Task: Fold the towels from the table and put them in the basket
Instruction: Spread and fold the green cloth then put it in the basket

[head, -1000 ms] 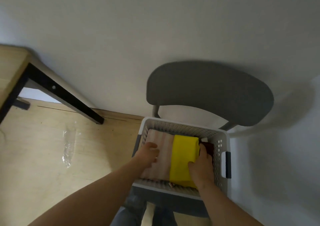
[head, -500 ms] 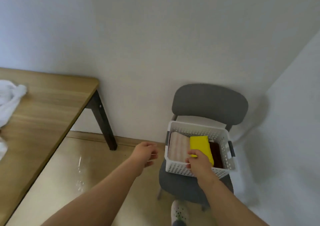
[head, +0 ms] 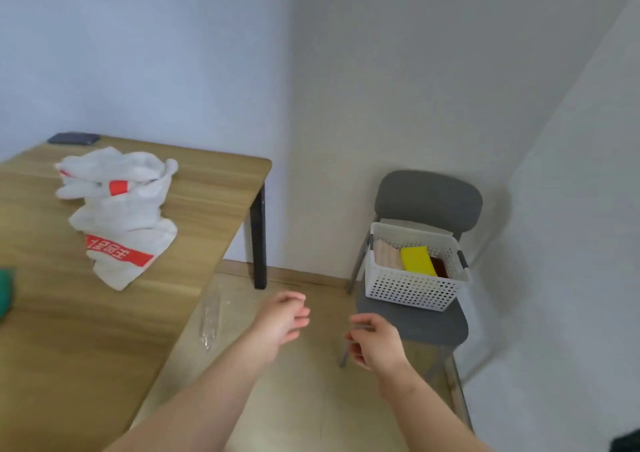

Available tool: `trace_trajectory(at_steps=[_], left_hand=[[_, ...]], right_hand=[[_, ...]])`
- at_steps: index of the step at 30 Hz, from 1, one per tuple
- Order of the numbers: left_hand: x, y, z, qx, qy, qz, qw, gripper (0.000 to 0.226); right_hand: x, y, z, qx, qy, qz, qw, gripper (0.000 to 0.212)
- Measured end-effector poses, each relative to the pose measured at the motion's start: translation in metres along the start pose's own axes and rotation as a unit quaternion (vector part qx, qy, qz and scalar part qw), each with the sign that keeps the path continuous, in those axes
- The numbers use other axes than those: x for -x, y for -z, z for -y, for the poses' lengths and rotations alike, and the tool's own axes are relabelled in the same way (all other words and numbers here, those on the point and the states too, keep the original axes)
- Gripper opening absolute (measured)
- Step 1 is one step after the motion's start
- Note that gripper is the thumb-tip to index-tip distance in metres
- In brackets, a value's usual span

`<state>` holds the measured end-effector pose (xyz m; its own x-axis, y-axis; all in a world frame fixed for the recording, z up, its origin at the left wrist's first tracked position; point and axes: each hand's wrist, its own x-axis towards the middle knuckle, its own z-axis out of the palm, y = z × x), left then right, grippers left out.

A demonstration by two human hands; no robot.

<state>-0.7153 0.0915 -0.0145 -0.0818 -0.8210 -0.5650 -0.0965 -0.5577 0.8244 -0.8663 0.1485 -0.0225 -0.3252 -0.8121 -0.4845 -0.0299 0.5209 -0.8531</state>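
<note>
Both hands hang over the floor between table [head: 207,188] and chair [head: 429,198]. The left hand [head: 280,320] is loose-fingered. The right hand [head: 375,342] is loosely curled and seemingly empty, though blur makes that hard to confirm. That frees them for the crumpled white towel [head: 121,216] near the table's right edge, not yet folded. The basket [head: 408,288] sits on the chair within reach, packed side by side with 3 folded pieces: pink towel [head: 386,255], yellow towel [head: 417,261], dark red towel [head: 440,267].

My left hand [head: 282,320] stretched forward, fingers loosely curled, my right hand [head: 375,344] beside it, likewise, forearms bare
</note>
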Motion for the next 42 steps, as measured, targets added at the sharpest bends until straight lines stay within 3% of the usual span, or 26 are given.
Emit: trace_trajectory(at_steps=[4, 9, 17, 25, 33, 35, 37, 39, 42], left_hand=[[0.076, 0.043, 0.056, -0.013, -0.034, -0.021, 0.999, 0.013], [0.175, 0.108, 0.132, 0.005, -0.014, -0.052, 0.999, 0.013], [0.247, 0.223, 0.192, 0.044, 0.011, -0.15, 0.988, 0.01], [0.242, 0.372, 0.197, 0.007, -0.001, -0.178, 0.984, 0.014], [0.159, 0.517, 0.152, -0.101, -0.036, -0.141, 0.984, 0.018], [0.142, 0.547, 0.143, -0.227, -0.061, -0.144, 0.961, 0.017], [0.119, 0.577, 0.138, -0.396, -0.108, -0.144, 0.9, 0.017], [0.093, 0.603, 0.135, -0.513, -0.143, -0.087, 0.842, 0.028], [0.065, 0.621, 0.132, -0.615, -0.116, 0.018, 0.78, 0.055]], right_hand=[[0.085, -0.029, -0.046, -0.019, 0.016, 0.017, 1.0, 0.017], [0.187, -0.08, -0.111, -0.026, -0.035, 0.059, 0.997, 0.015], [0.269, -0.183, -0.139, 0.02, -0.046, 0.137, 0.989, 0.018], [0.286, -0.326, -0.118, 0.054, 0.005, 0.194, 0.98, 0.018], [0.247, -0.474, -0.088, 0.074, -0.014, 0.083, 0.994, 0.013], [0.241, -0.497, -0.08, 0.095, -0.022, 0.045, 0.994, 0.013], [0.238, -0.515, -0.071, 0.123, -0.026, 0.032, 0.991, 0.018], [0.235, -0.53, -0.069, 0.158, -0.043, 0.029, 0.986, 0.027], [0.234, -0.544, -0.077, 0.245, -0.058, 0.038, 0.967, 0.043]])
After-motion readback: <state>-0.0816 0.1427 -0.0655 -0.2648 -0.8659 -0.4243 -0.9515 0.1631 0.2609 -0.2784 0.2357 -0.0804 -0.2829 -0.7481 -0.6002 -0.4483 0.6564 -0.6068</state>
